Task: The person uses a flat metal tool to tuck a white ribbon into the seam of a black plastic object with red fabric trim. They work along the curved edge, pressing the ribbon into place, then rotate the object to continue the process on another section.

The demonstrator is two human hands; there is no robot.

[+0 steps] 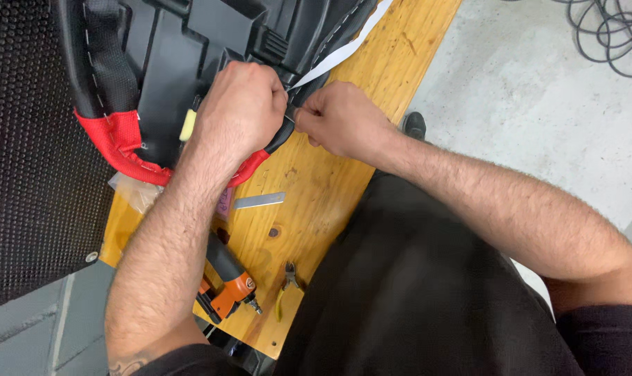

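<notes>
Two hands: both meet in the upper middle of the frame, over the edge of a black seat part.
Left hand [239, 111]: curled into a loose fist, knuckles up, pressing on the black seat shell [184, 56]; what its fingers pinch is hidden beneath it.
Right hand [340, 118]: fingers drawn tight together, gripping the near end of the white strip [337, 52] right beside the left hand.
White strip: runs from between the two hands up and to the right, across the seat's edge, and leaves the frame at the top.
Seat shell: fills the upper left of the frame, lying on the wooden bench [330, 188]; its red fabric trim [124, 146] curves along the lower edge, under the left forearm.
Yellow-handled tool [188, 125]: upright against the shell, just left of the left hand.
Metal strip [259, 201]: flat on the bench, below the hands.
Orange air stapler [225, 285]: lower left of the bench, partly behind the left forearm.
Pliers [287, 282]: just right of the stapler.
Black perforated mat [30, 160]: far left of the frame.
Cables [608, 31]: coiled on the grey floor, upper right corner.
</notes>
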